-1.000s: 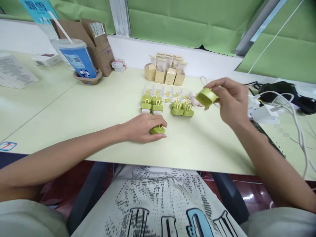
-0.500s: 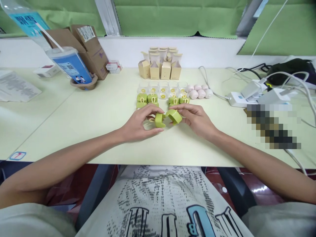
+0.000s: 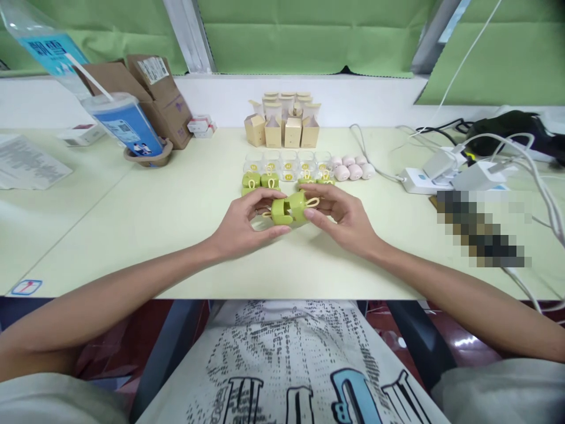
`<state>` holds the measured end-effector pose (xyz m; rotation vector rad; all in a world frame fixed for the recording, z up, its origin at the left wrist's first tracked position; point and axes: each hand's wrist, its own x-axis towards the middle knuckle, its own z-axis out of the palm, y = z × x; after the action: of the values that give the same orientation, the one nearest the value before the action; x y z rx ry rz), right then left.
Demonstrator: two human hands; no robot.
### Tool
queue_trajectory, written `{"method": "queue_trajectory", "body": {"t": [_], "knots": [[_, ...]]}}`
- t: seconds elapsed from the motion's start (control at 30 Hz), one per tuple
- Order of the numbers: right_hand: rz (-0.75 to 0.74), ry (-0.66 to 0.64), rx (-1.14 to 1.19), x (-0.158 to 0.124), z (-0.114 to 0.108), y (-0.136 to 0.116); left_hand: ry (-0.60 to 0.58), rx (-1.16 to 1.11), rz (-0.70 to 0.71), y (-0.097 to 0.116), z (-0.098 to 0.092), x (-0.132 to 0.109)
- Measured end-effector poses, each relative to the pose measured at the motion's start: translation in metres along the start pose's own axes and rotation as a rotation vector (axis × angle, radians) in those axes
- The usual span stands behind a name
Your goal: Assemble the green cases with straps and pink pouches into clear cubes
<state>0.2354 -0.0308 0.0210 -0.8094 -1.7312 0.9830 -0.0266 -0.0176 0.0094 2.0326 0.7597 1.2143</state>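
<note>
Two small green case pieces [image 3: 289, 209] with yellow loops are held together just above the pale green table [image 3: 176, 235], near its middle. My left hand [image 3: 241, 227] pinches the left piece from the left side. My right hand [image 3: 344, 218] pinches the right piece from the right. Both hands have fingers closed on the pieces. Behind them lies a row of more green cases [image 3: 260, 181], then clear small boxes [image 3: 286, 162] with yellow parts inside, then several pink rounded pieces [image 3: 353, 171].
Tan cartons [image 3: 285, 121] stand at the back centre. A blue cup with a straw [image 3: 126, 126] and brown cardboard boxes [image 3: 150, 88] are at the back left. A white power strip [image 3: 424, 179], chargers and cables lie to the right. A paper sheet [image 3: 26, 165] lies far left.
My right hand brought its green piece down from the right to the left hand's piece. The two pieces have closed together between both hands.
</note>
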Motion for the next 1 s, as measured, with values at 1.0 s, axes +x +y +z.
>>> {"method": "queue_trajectory", "body": {"t": [1.0], "knots": [[-0.171, -0.010, -0.042, 0.0025, 0.0007, 0.0034, -0.004, -0.167, -0.057, 0.0013, -0.0011, 0.0027]]}}
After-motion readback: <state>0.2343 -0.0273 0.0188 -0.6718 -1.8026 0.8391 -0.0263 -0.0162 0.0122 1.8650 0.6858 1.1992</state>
